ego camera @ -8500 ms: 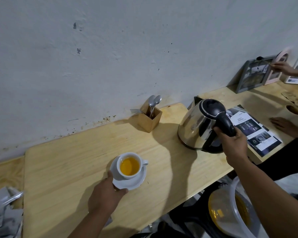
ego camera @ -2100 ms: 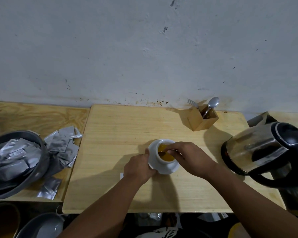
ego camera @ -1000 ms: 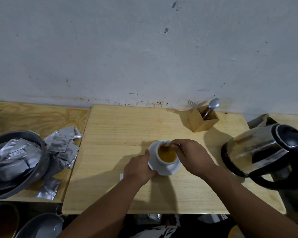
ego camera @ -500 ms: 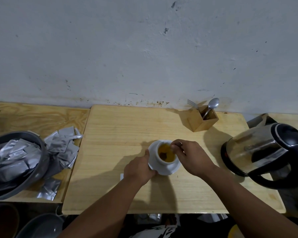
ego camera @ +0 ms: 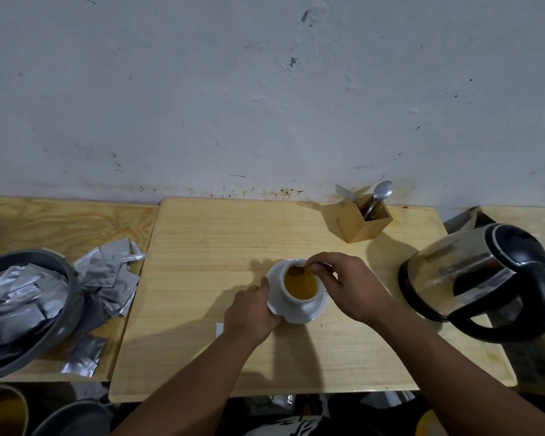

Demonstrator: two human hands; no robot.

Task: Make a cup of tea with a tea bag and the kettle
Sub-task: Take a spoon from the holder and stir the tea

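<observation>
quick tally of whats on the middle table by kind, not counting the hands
cup: 1
saucer: 1
spoon in the cup: 1
wooden holder: 1
spoon in the holder: 1
fork in the holder: 1
kettle: 1
small white scrap by the left hand: 1
total: 8
</observation>
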